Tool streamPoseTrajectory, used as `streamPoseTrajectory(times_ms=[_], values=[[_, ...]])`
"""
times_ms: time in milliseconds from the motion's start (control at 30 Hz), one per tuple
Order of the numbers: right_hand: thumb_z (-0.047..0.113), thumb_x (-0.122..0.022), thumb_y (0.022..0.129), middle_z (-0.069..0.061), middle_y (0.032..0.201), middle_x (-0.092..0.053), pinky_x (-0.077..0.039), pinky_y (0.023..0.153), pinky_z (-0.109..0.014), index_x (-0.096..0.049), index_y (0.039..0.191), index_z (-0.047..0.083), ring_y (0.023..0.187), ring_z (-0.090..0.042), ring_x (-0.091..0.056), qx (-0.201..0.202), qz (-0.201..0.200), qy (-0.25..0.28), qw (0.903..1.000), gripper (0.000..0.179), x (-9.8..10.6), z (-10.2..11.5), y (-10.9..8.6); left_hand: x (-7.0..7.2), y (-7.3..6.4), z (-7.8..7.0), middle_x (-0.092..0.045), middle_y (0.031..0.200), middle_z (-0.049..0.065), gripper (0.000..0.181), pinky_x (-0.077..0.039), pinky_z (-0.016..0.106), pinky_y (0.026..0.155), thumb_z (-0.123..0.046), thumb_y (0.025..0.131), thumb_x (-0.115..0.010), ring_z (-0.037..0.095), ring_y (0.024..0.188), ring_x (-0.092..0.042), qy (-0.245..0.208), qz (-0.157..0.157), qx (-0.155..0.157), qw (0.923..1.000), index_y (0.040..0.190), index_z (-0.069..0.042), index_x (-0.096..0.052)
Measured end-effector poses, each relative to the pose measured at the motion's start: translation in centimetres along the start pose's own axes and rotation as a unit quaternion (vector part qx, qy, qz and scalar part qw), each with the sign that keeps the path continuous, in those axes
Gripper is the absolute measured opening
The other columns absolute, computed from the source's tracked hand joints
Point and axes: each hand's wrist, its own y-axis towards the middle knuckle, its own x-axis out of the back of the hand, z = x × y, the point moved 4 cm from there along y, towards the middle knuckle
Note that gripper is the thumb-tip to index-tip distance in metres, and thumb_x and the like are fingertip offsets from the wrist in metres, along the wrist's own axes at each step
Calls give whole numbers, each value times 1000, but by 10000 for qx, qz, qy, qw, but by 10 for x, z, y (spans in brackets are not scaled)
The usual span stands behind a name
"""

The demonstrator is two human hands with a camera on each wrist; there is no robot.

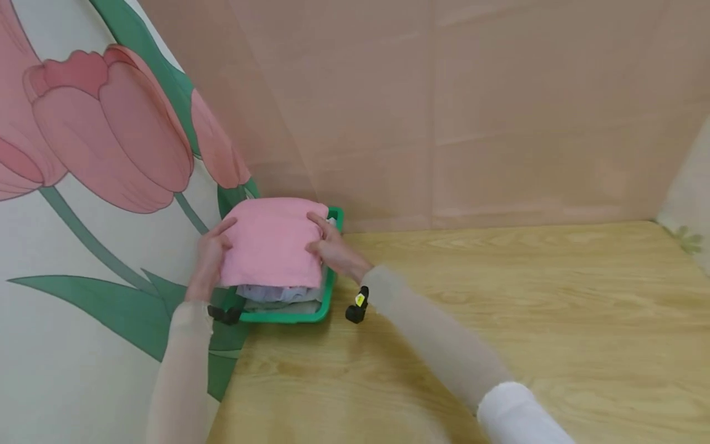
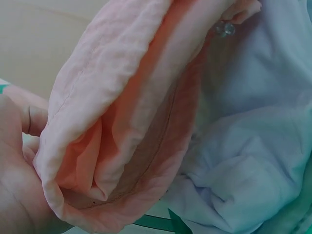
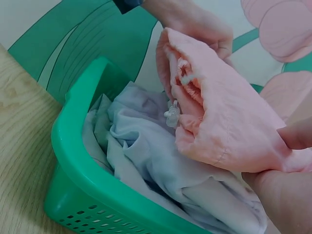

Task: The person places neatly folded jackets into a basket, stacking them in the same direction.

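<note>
A folded pink garment (image 1: pixel 274 243) is held up over a green plastic basket (image 1: pixel 288 317) by both hands. My left hand (image 1: pixel 209 256) grips its left edge, and my right hand (image 1: pixel 335 250) pinches the right edge between thumb and fingers. Layered folds with stitched hems show at the garment's open side in the left wrist view. A small clear plastic piece (image 3: pixel 171 114) hangs by those folds. Under the garment, pale blue-grey clothes (image 3: pixel 151 141) lie crumpled in the basket. Part of the left hand is hidden behind the pink cloth in the right wrist view.
The basket stands on a wood-grain table (image 1: pixel 499 320), in the corner by a tulip-patterned wall covering (image 1: pixel 111 234) on the left. A brown backdrop (image 1: pixel 444 123) rises behind the table. Each wrist wears a black camera, such as the right one (image 1: pixel 357 308).
</note>
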Motion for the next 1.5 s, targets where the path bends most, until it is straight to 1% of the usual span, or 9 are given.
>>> streamPoseTrajectory(times_ms=[133, 400, 567, 633, 800, 867, 1133, 1300, 1500], values=[[-14, -53, 98, -6, 177, -13, -45, 95, -31, -29, 170, 22, 124, -24, -44, -58, -121, -25, 9999, 84, -2, -8, 4, 4, 3, 7, -30, 176, 0, 66, -33, 23, 58, 0, 100, -35, 21, 146, -31, 13, -15, 76, 10000, 162, -18, -48], [-15, -53, 96, -7, 180, -8, -34, 125, -45, -26, 171, 17, 151, -28, -31, -101, -183, -60, 9998, 86, 0, -20, 4, -2, 8, 25, -31, 176, 0, 67, -37, 21, 66, 3, 100, -35, 22, 147, -30, -53, 87, 255, 9996, 164, -16, -45], [-16, -51, 94, -7, 180, -9, -33, 122, -44, -25, 170, 12, 149, -30, -29, -157, -315, -84, 9993, 85, 4, -27, 3, -8, 8, 38, -29, 177, 0, 67, -38, 20, 64, 2, 100, -39, 18, 136, -38, 101, 244, 286, 9992, 164, -17, -44], [-16, -50, 94, -10, 180, -10, -33, 120, -42, -25, 170, 10, 146, -29, -31, -176, -352, -71, 9992, 85, 5, -29, 2, -10, 8, 43, -30, 176, 5, 69, -39, 20, 61, 2, 98, -41, 12, 111, -52, 383, 303, 278, 9984, 164, -17, -45], [-19, -49, 91, -19, 177, -15, -40, 117, -44, -22, 170, 8, 129, -30, -43, -285, -355, 23, 9990, 88, 2, -36, -1, -15, 9, 52, -29, 175, 12, 71, -38, 21, 56, 0, 97, -44, 10, 75, -40, 995, 496, 369, 9931, 165, -18, -43], [-20, -48, 90, -21, 176, -17, -40, 118, -45, -20, 170, 7, 130, -32, -44, -290, -372, 81, 9989, 89, 0, -38, -2, -17, 10, 54, -29, 175, 13, 70, -38, 22, 57, 0, 98, -44, 11, 81, -40, 1054, 526, 374, 9923, 165, -17, -43], [-20, -47, 90, -20, 173, -23, -44, 103, -36, -20, 170, 6, 133, -33, -43, -346, -647, 3, 9973, 89, -13, -46, -7, -26, 12, 62, -37, 167, 21, 70, -37, 22, 49, 2, 96, -42, 7, 50, -35, 991, 704, 444, 9916, 165, -11, -41], [-20, -45, 90, -17, 177, -18, -41, 112, -39, -18, 171, 7, 143, -33, -38, -376, -690, -19, 9969, 89, -20, -48, -11, -31, 12, 65, -40, 161, 23, 72, -37, 21, 48, 3, 95, -39, 4, 50, -37, 949, 727, 485, 9917, 166, -10, -39], [-20, -46, 88, -15, 178, -19, -49, 74, -22, -21, 170, 7, 111, -22, -52, -418, -764, -398, 9954, 90, -24, -53, -11, -31, 7, 58, -57, 117, 17, 70, -36, 22, 47, 4, 96, -37, 4, 48, -37, 847, 618, 469, 9934, 165, -7, -39]])
